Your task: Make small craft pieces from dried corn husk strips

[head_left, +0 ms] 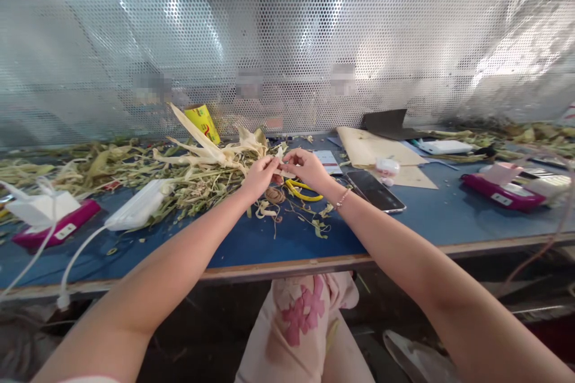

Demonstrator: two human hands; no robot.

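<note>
My left hand point(262, 175) and my right hand point(309, 169) meet over the middle of the blue table, both with fingers pinched. Between the fingertips is a small pale strip point(284, 174) that looks like dried husk; its ends are partly hidden. Just beneath my right hand lies a yellow-handled tool point(303, 193), its working end covered. A small brown coil point(275, 194), like twine, rests beside it. Left of my hands spreads a heap of dried stems and leaves point(193, 191), with large pale husks point(206, 152) on top.
A phone point(376, 190), an earbud case point(387, 166) and brown paper point(363, 148) lie to the right. Pink power strips point(503, 191) and a white adapter point(137, 206) with cables flank the workspace. Behind stand a yellow tube point(203, 122) and a perforated metal screen point(296, 42).
</note>
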